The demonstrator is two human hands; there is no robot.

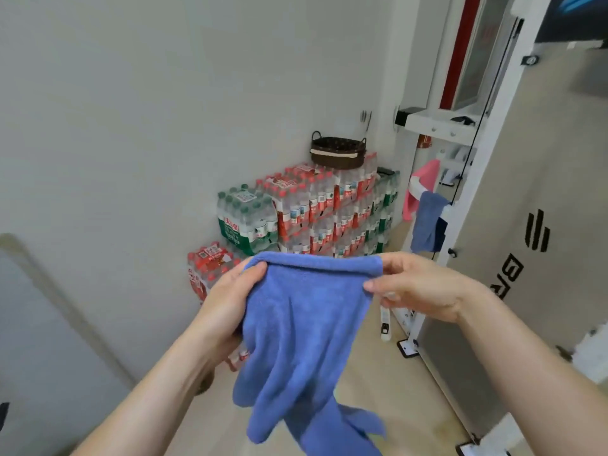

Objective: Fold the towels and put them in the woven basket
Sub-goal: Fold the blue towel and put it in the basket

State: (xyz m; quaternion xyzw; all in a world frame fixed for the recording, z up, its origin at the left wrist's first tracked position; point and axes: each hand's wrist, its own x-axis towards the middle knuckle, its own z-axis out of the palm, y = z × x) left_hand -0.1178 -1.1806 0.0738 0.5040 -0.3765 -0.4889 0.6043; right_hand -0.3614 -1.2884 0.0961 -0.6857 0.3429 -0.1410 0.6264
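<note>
A blue towel (306, 330) hangs in front of me, held up by its top edge. My left hand (227, 297) pinches the top left corner and my right hand (418, 284) pinches the top right corner. The cloth droops in loose folds below them. The dark woven basket (338, 152) sits farther back on top of stacked packs of water bottles (316, 205), against the white wall. On a white rail to the right hang a pink towel (424, 182) and another blue towel (427, 222).
More bottle packs (207, 264) stand on the floor at the left of the stack. A white frame with a grey panel (513, 245) runs along the right side. A white power strip (385, 324) lies on the beige floor.
</note>
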